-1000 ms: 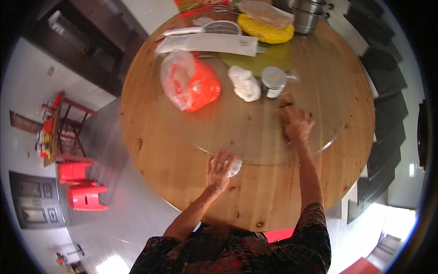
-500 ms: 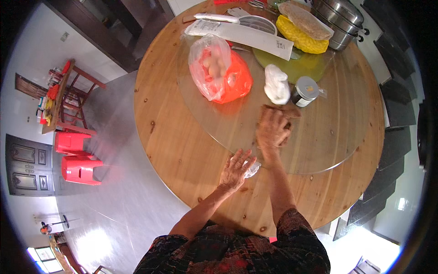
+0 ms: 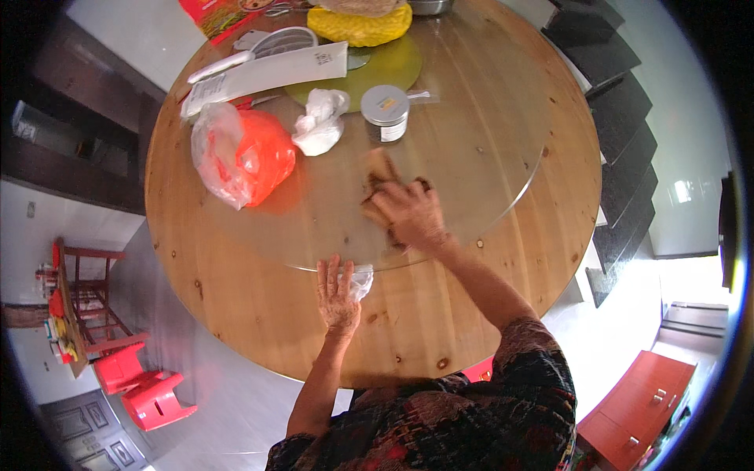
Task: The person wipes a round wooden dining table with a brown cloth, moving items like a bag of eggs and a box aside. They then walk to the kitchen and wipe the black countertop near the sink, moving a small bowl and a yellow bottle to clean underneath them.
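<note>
My right hand point(image 3: 414, 213) presses a brown cloth point(image 3: 380, 166) against the round glass turntable point(image 3: 479, 184), fingers curled over it. At the glass's near edge my left hand point(image 3: 338, 302) lies flat with its fingers stretched out. Crumpled white thin plastic or tissue point(image 3: 361, 284) lies by its fingers, partly covered. Beyond the cloth stands a dark jar with a grey lid point(image 3: 386, 110). Left of the jar sits a knotted white plastic bag point(image 3: 320, 124). Further left is a red and clear plastic bag point(image 3: 250, 157); its contents are hard to make out now.
The turntable rests on a round wooden table point(image 3: 236, 314). Toward the back are a long white package point(image 3: 267, 78), a strainer point(image 3: 287, 41), a yellow bundle point(image 3: 361, 27) and a green round mat point(image 3: 400, 67). Red stools point(image 3: 157, 402) stand on the left; dark stair steps point(image 3: 624, 149) rise at right.
The view has swung right, so the tabletop things appear further left. Relative to the jar, my right hand and the cloth have moved rightward and nearer. My left hand stays by the glass edge.
</note>
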Demonstrator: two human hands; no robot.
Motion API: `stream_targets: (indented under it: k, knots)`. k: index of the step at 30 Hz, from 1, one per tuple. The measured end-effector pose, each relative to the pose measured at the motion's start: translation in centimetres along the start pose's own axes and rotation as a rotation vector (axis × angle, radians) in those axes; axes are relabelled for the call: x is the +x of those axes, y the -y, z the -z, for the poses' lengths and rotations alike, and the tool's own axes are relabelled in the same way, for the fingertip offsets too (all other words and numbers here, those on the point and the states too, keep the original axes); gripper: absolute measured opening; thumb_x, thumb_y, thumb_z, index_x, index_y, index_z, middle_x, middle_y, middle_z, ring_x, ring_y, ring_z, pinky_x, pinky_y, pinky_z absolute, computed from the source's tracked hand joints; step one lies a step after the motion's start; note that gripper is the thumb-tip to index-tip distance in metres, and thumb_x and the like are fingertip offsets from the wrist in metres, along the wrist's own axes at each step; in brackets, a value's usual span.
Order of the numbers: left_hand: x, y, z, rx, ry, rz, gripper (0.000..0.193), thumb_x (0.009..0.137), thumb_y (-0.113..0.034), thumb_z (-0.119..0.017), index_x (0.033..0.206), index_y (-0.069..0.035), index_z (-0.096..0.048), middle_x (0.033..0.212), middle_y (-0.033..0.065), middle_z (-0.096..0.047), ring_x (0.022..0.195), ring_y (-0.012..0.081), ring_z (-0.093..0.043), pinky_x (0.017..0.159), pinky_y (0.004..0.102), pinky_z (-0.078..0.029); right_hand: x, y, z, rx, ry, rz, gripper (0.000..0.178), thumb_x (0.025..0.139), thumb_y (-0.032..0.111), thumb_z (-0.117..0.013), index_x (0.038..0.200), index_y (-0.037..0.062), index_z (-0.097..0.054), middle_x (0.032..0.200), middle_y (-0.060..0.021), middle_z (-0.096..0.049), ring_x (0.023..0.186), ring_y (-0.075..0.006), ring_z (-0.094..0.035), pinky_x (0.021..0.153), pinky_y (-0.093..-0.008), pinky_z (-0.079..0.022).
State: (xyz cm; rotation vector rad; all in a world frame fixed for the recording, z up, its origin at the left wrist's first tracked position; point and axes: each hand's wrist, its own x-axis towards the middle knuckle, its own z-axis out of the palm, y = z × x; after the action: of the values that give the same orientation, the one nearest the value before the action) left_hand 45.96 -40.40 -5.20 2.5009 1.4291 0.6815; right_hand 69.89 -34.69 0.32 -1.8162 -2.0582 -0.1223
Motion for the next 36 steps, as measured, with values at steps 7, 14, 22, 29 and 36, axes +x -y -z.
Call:
stream_targets:
  k: [7, 14, 22, 29, 36]
  knots:
    - [0.2, -0.4, 0.7, 0.006, 0.052, -0.009, 0.065, 0.07, 0.002, -0.068, 0.129, -0.018, -0.05, 0.142, 0.0059, -0.04, 0.132, 0.0364, -0.034, 0.107, 0.0484, -0.033, -1.2, -16.6, 1.4, -0.196, -0.114, -0.469, 0.037, 0.074, 0.015, -0.06, 0.11, 0.0232, -0.059, 0.117, 0.0026, -0.059, 0.104, -0.0298, -0.051, 0.083, -0.0467, -0.044]
    - [0.2, -0.2, 0.6, 0.048, 0.055, -0.067, 0.061, 0.075, 0.001, -0.066, 0.13, -0.019, -0.05, 0.141, 0.0063, -0.041, 0.129, 0.0366, -0.037, 0.105, 0.0497, -0.036, -3.9, -19.2, 4.5, -0.176, -0.206, -1.172, 0.038, 0.087, 0.022, -0.052, 0.124, 0.0211, -0.05, 0.132, -0.0132, -0.047, 0.116, -0.0416, -0.044, 0.084, -0.0601, -0.042]
    - [0.1, -0.1, 0.6, -0.027, 0.029, -0.107, 0.058, 0.08, 0.004, -0.057, 0.132, -0.016, -0.047, 0.144, 0.0097, -0.037, 0.133, 0.0391, -0.031, 0.105, 0.0506, -0.035, -9.4, -5.2, 1.4, -0.24, -0.342, -1.048, 0.048, 0.078, 0.02, -0.062, 0.123, 0.016, -0.047, 0.133, -0.0193, -0.039, 0.111, -0.043, -0.045, 0.072, -0.0594, -0.044]
    - [0.2, -0.3, 0.2, -0.103, -0.002, -0.124, 0.068, 0.078, 0.007, -0.055, 0.139, -0.014, -0.037, 0.148, 0.0155, -0.029, 0.135, 0.0446, -0.023, 0.107, 0.0538, -0.029, -15.5, 14.3, 1.9, -0.202, -0.098, -0.599, 0.049, 0.074, 0.023, -0.06, 0.122, 0.0137, -0.053, 0.131, -0.0195, -0.044, 0.111, -0.0344, -0.046, 0.07, -0.0515, -0.042]
    - [-1.3, 2.4, 2.0, -0.3, 0.037, -0.228, 0.07, 0.074, 0.013, -0.048, 0.138, -0.012, -0.037, 0.146, 0.0204, -0.028, 0.136, 0.0447, -0.022, 0.108, 0.0552, -0.027, -24.6, 24.0, 2.5, 0.008, -0.044, -0.382, 0.041, 0.072, 0.024, -0.06, 0.112, 0.022, -0.06, 0.131, -0.0044, -0.047, 0.114, -0.0269, -0.043, 0.088, -0.0515, -0.035]
